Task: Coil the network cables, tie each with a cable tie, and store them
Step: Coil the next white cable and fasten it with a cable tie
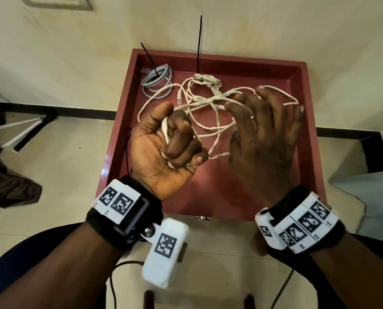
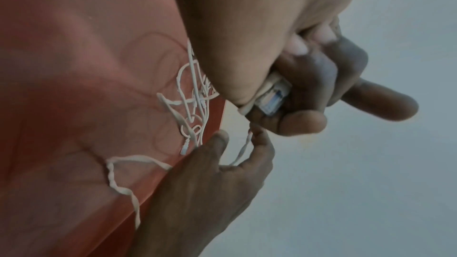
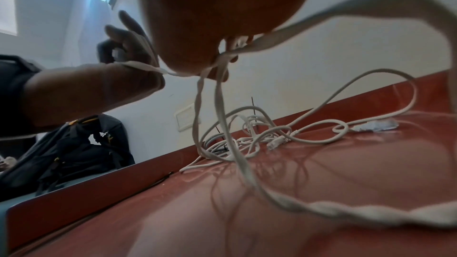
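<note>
A red tray point(image 1: 230, 58) holds a loose, tangled white cable point(image 1: 208, 130). My left hand point(image 1: 175, 139) is palm up over the tray's left side, with its fingers curled round a bunch of that cable. The left wrist view shows the cable's plug point(image 2: 272, 97) inside this grip. My right hand point(image 1: 264, 130) hovers back-up over the tangle with its fingers spread. Strands point(image 3: 222, 105) hang from under its palm, hooked between thumb and fingers. A grey coil point(image 1: 157, 79) and a white coil point(image 1: 206, 80), each bound with a black tie point(image 1: 199, 45), lie at the tray's far side.
A thin black tie point(image 1: 127, 152) lies along the tray's left rim beside my left wrist. A dark bag point(image 3: 74, 153) sits beyond that rim. The near half of the tray floor point(image 1: 208, 192) is bare. Pale tiled floor surrounds the tray.
</note>
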